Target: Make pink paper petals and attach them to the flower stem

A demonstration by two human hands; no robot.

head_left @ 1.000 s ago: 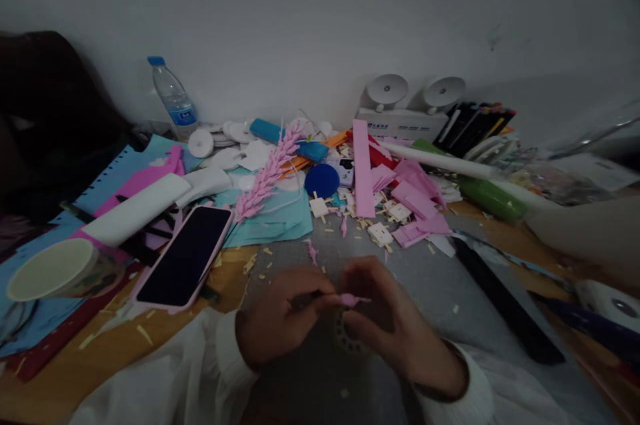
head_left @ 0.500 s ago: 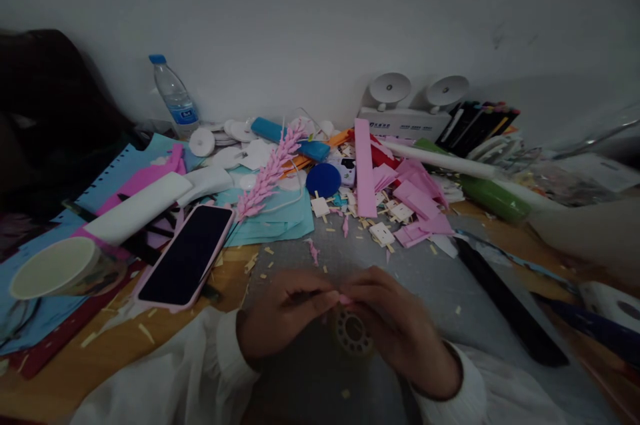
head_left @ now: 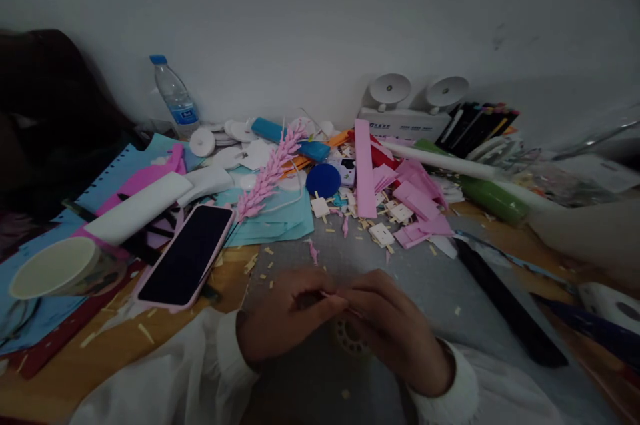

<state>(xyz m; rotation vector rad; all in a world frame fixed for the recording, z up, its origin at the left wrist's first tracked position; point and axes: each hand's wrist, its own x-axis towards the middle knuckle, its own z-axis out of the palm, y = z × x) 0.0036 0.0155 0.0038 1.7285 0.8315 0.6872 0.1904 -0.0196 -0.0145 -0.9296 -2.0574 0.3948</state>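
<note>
My left hand (head_left: pixel 290 315) and my right hand (head_left: pixel 395 331) meet above the grey mat (head_left: pixel 285 385), fingertips pressed together. Between them they pinch a small pink piece of paper (head_left: pixel 327 293), mostly hidden by the fingers. Below the right fingers lies a roll of tape (head_left: pixel 347 339), partly covered by that hand. Two small twisted pink pieces (head_left: pixel 313 252) rest on the mat just beyond my hands. Farther back, a pink stem of many twisted petals (head_left: pixel 270 175) lies across turquoise paper sheets (head_left: pixel 280 228).
A phone (head_left: pixel 187 255) and a paper cup (head_left: pixel 55 268) are at left, a water bottle (head_left: pixel 175 95) behind. Pink paper strips (head_left: pixel 365 168), small white cards (head_left: pixel 382 234) and a blue disc (head_left: pixel 323 180) crowd the back. A long black object (head_left: pixel 510 305) lies at right.
My fingers have closed further over the pink paper, and less of it shows. The left thumb has shifted slightly right and the right hand covers more of the tape roll.
</note>
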